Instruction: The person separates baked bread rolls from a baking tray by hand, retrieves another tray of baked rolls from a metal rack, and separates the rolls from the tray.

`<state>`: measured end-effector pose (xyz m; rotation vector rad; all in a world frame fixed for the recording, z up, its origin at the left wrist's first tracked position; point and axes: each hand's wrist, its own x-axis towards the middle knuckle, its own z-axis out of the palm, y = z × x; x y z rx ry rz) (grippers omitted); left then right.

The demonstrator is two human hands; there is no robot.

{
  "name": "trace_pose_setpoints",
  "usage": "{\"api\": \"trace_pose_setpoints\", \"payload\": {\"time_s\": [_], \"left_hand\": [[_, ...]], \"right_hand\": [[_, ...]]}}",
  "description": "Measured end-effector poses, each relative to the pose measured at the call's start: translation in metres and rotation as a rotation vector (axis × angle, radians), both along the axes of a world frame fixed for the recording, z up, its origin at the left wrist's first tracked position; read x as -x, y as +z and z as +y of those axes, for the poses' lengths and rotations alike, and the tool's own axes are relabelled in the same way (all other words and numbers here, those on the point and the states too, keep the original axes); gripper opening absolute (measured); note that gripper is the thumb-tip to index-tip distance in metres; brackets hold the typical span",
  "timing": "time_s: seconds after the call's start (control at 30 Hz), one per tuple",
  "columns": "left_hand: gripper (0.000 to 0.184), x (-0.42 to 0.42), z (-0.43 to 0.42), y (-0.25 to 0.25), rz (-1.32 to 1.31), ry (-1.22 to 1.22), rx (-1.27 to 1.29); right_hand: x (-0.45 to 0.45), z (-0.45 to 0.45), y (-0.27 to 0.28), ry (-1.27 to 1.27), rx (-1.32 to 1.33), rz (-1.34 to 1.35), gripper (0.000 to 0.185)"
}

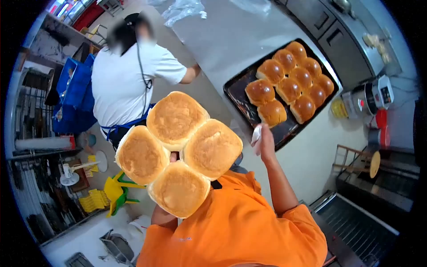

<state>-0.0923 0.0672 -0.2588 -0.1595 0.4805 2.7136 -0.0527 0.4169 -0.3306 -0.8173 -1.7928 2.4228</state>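
Four joined bread buns [213, 149] are held up close to the camera, their pale-rimmed, flat brown sides facing me. My left hand [174, 156] is behind them, mostly hidden; a bit of finger shows in the gap at their middle. My right hand [267, 144] is beside the near edge of a black baking tray [284, 138], closed around a thin whitish piece [256, 135], perhaps plastic or cloth. Several glossy brown buns [302, 78] sit domed side up in that tray, close to my right hand but apart from it.
A metal worktable [213, 49] carries the tray and crumpled clear plastic [182, 11]. A person in a white shirt [122, 82] stands at left, by blue crates [75, 95]. Yellow and green stools [116, 193], a wooden stool [375, 164] and a wire rack [356, 229] stand around.
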Motion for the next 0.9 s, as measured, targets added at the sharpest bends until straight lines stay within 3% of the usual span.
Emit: {"api": "trace_pose_setpoints", "payload": {"time_s": [0.1,0.17,0.23,0.3,0.37,0.5,0.57,0.63,0.7,0.77,0.83,0.9], "left_hand": [[0.076,0.008,0.002,-0.006,-0.012,0.008,-0.023],[0.076,0.018,0.003,-0.009,-0.017,0.010,-0.043],[0.076,0.036,0.003,-0.014,-0.023,0.004,-0.061],[0.076,0.060,0.004,-0.018,-0.028,-0.009,-0.089],[0.076,0.094,0.004,-0.022,-0.033,-0.037,-0.113],[0.077,0.182,0.011,-0.018,-0.027,-0.124,-0.202],[0.077,0.228,0.016,-0.008,0.001,-0.181,-0.238],[0.077,0.272,0.025,0.000,0.028,-0.246,-0.293],[0.077,0.305,0.037,0.008,0.047,-0.298,-0.348],[0.078,0.335,0.063,0.017,0.070,-0.369,-0.396],[0.078,0.357,0.094,0.030,0.090,-0.437,-0.436],[0.078,0.368,0.125,0.041,0.115,-0.467,-0.459]], "right_hand": [[0.081,0.014,0.044,0.056,0.016,0.123,0.040],[0.141,0.003,0.032,0.017,-0.149,0.277,0.038],[0.192,-0.005,0.018,0.092,-0.171,0.267,0.032],[0.242,-0.020,0.009,0.121,-0.410,0.333,0.034],[0.286,-0.026,0.002,0.118,-0.567,0.308,0.038],[0.349,-0.014,-0.015,0.295,-0.879,0.006,0.048],[0.365,0.000,-0.041,0.112,-0.971,0.140,0.048],[0.367,0.008,-0.009,-0.150,-0.732,0.258,0.043],[0.355,0.025,0.051,-0.256,-0.350,0.297,0.037],[0.321,0.029,0.122,-0.332,-0.371,0.322,0.035],[0.289,0.020,0.176,-0.247,-0.415,0.505,0.045],[0.273,-0.010,0.215,0.015,-0.409,0.697,0.073]]}}
